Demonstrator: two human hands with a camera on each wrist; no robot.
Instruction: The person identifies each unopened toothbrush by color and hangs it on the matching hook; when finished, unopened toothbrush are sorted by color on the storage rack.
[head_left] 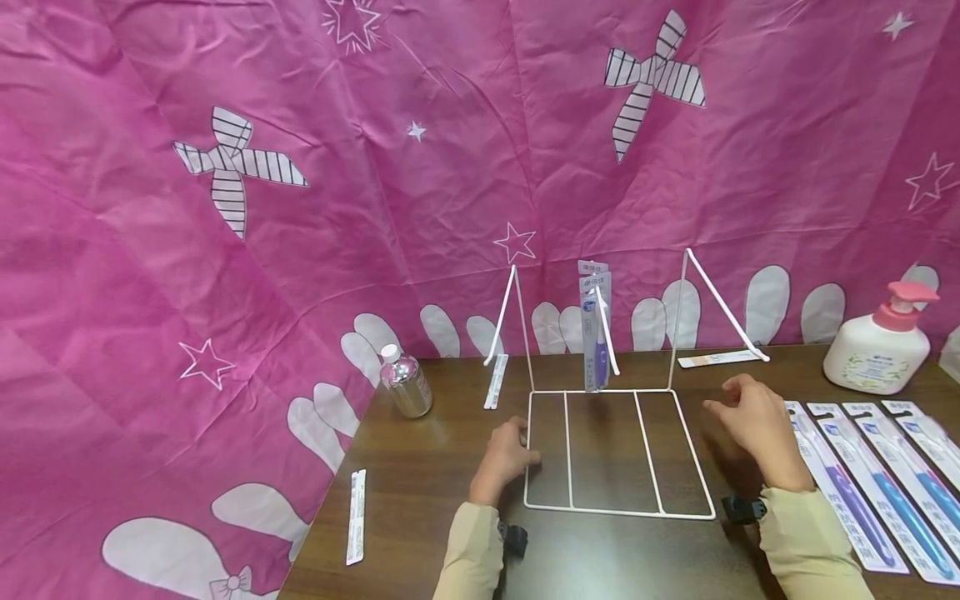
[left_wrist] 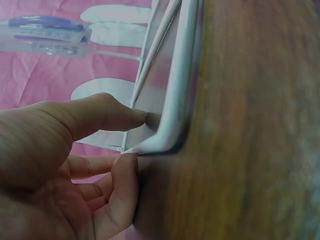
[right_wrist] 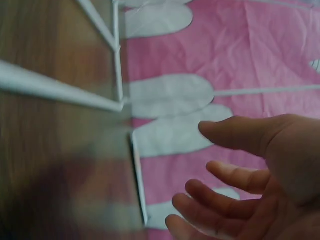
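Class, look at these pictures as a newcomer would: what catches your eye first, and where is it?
A white wire rack stands mid-table before a pink patterned cloth, one packaged toothbrush hanging on it. The left hand touches the rack's left edge; the right hand hovers open beside packaged toothbrushes lying at right.

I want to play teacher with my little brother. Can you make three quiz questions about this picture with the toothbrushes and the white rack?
1. True or false: the left hand touches the white wire rack.
2. What hangs on the rack? A) a packaged toothbrush B) a towel C) a cup
3. What colour is the pump on the lotion bottle?

Key: 1 true, its fingers rest at the rack's corner. 2 A. 3 pink.
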